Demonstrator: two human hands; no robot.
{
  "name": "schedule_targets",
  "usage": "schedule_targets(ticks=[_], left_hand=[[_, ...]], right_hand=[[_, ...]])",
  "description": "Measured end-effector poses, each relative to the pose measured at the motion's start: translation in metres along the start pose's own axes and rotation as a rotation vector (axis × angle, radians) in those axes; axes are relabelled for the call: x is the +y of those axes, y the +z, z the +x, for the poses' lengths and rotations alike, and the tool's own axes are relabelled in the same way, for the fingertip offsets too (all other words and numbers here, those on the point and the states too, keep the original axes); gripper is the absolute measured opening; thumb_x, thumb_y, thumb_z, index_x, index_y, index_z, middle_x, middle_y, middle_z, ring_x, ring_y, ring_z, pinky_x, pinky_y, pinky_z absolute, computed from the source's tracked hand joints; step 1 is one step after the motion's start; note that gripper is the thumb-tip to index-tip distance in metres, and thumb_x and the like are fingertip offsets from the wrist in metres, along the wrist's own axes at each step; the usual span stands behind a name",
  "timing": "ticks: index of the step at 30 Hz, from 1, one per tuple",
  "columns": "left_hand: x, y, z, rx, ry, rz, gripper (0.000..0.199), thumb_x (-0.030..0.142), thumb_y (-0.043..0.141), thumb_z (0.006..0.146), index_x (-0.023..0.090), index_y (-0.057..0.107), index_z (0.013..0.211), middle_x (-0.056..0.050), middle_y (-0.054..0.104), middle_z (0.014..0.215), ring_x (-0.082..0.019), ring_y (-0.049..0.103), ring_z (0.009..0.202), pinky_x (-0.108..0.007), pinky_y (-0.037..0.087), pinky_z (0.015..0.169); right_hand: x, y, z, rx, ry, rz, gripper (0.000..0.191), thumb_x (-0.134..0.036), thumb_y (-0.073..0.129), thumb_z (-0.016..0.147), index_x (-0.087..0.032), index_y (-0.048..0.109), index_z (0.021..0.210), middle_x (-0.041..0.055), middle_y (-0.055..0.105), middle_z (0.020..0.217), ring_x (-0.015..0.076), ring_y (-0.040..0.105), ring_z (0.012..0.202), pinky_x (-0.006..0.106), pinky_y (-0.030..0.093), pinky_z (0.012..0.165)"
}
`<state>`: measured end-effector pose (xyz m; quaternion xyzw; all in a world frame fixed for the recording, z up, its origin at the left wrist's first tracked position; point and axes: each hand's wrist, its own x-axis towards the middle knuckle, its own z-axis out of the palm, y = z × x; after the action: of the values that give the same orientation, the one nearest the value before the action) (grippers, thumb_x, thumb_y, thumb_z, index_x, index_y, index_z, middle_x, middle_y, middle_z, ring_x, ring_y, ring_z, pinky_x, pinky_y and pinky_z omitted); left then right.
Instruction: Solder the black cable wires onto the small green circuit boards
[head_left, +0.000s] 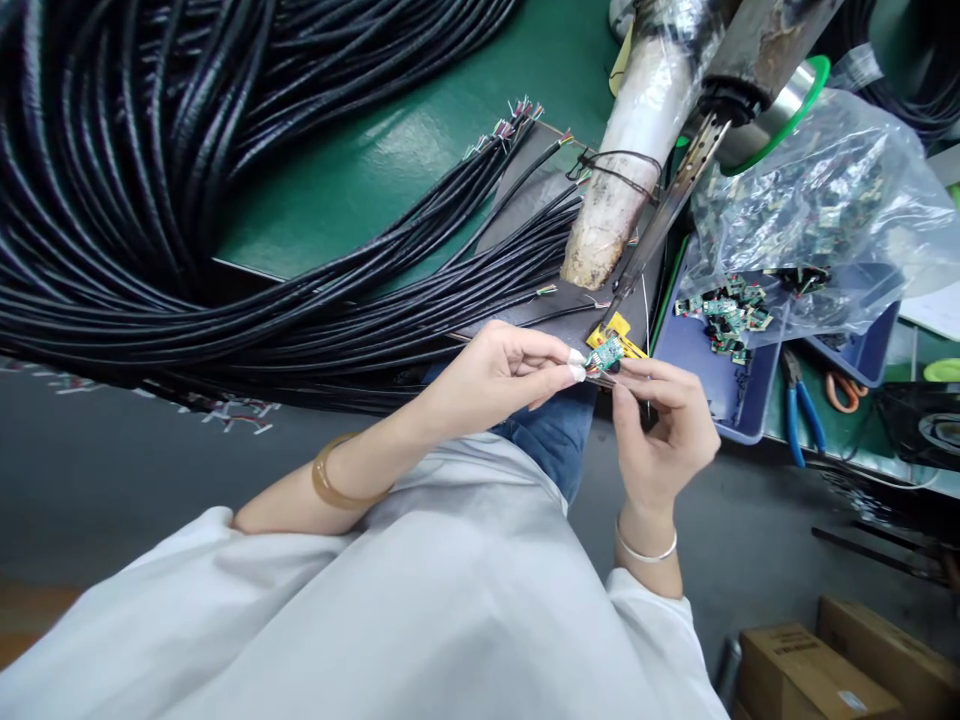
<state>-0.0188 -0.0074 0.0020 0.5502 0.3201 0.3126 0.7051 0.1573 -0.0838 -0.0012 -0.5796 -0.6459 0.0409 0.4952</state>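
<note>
Observed on green bench (420, 150): black cables (172, 170) massed at left, dark board (547, 182) beneath stripped ends; at right, blue tray (682, 370), blue-handled pliers (793, 412) just beside, orange-handled tool (832, 388) near.

The left hand (517, 372) pinches a small green circuit board (606, 354), the right hand (661, 420) close beside it; black cables (337, 335) (dozens) lie across the counter (337, 195), left of a blue tray (694, 362).

This is an electronics workshop: bundles of black cables (150, 200) with bared wires (517, 118) at their ends lie across a green desk (420, 130), alongside a soldering iron (667, 212), a spool (784, 115), pliers (802, 415) and a blue tray (690, 372) of small circuit boards (729, 315). Cartons (810, 675) stand lower down.
</note>
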Motion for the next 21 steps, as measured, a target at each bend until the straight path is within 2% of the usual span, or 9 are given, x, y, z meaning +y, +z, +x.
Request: schedule_targets(ticks=[8, 17, 21], left_hand=[[0.002, 0.0, 0.012, 0.118, 0.07, 0.181, 0.015, 0.02, 0.067, 0.083, 0.011, 0.068, 0.071, 0.006, 0.037, 0.053, -0.004, 0.028, 0.049, -0.02, 0.021, 0.045], [0.013, 0.0, 0.024, 0.116, 0.016, 0.166, 0.015, 0.017, 0.065, 0.079, 0.012, 0.061, 0.066, 0.008, 0.033, 0.05, -0.004, 0.026, 0.047, -0.02, 0.02, 0.045], [0.014, 0.0, 0.024, 0.136, 0.041, 0.166, 0.012, 0.016, 0.066, 0.079, 0.012, 0.063, 0.068, 0.007, 0.033, 0.051, -0.004, 0.027, 0.047, -0.02, 0.021, 0.045]], right_hand=[[0.013, 0.011, 0.006, -0.012, -0.111, -0.066, 0.016, -0.01, 0.069, 0.085, -0.024, 0.063, 0.091, 0.0021, 0.075, 0.097, 0.0165, 0.073, 0.089, 0.034, 0.064, 0.079], [0.015, 0.015, 0.014, 0.016, -0.121, -0.078, 0.015, -0.01, 0.07, 0.085, -0.023, 0.063, 0.091, 0.0026, 0.076, 0.096, 0.0169, 0.074, 0.088, 0.034, 0.063, 0.077], [0.013, 0.015, 0.018, 0.046, -0.132, -0.085, 0.018, -0.009, 0.073, 0.082, -0.023, 0.066, 0.09, 0.0018, 0.076, 0.095, 0.0157, 0.074, 0.086, 0.031, 0.063, 0.077]])
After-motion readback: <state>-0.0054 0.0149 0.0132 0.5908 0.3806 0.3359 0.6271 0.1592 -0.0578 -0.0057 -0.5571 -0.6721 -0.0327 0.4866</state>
